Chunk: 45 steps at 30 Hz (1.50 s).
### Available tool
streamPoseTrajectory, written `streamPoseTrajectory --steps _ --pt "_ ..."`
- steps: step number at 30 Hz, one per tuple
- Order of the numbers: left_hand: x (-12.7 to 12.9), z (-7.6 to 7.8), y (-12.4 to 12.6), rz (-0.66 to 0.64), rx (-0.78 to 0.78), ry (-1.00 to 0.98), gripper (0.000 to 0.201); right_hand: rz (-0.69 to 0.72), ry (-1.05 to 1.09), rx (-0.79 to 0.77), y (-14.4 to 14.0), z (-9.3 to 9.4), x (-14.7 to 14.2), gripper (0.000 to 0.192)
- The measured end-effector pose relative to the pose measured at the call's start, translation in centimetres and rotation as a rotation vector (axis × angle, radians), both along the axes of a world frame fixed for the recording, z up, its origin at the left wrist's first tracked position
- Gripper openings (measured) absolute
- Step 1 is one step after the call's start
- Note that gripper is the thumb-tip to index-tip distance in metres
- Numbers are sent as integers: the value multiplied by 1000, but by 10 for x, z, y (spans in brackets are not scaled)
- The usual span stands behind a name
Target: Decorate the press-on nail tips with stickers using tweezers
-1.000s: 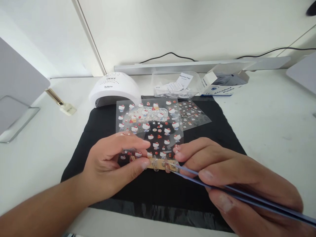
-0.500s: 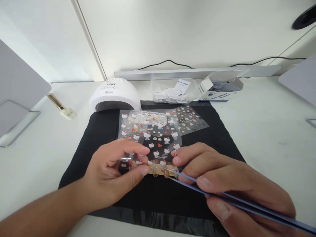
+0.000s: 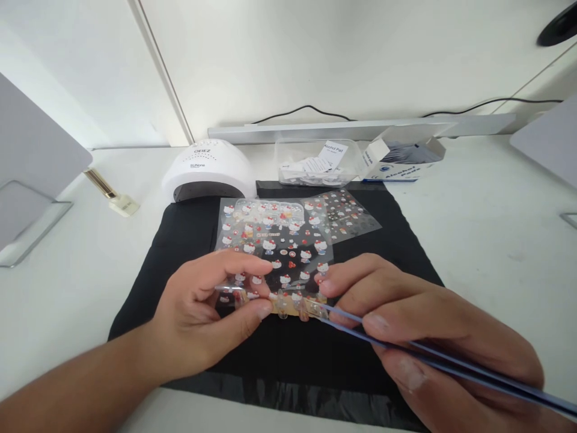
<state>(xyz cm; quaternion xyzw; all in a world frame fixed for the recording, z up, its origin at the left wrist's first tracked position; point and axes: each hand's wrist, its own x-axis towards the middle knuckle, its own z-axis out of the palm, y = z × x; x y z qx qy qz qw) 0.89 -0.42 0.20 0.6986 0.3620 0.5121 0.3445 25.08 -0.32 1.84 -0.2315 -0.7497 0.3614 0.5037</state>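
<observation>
I see left hand [image 3: 202, 319] fingers [image 3: 256, 311] pinching left end of tan strip [image 3: 288, 307] carrying clear nail tips, centre of frame. Right hand [image 3: 433, 337] fingers pressed together around blue tweezers [image 3: 406, 349], tips touching strip's right end. Sticker sheet [image 3: 274, 240] lies just above, many stickers unpeeled; second sheet [image 3: 347, 213] behind it. Nail tips look bare, so I judge decorating barely begun. All on black mat [image 3: 189, 234]. White nail lamp [image 3: 210, 168] upper left, clear box [image 3: 315, 162] and carton [image 3: 406, 159] upper right on surface [image 3: 496, 210].
</observation>
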Motion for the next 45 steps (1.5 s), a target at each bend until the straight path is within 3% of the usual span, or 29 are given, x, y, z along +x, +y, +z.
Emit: streamPoseTrajectory --steps 15,21,45 --pt "-3 -4 0 -45 43 16 42 25 39 -20 2 -2 1 42" --pt "-2 -3 2 -74 105 -2 34 39 1 40 0 -1 6 44" --pt "2 -2 3 -35 128 -29 31 28 -21 124 5 3 3 42"
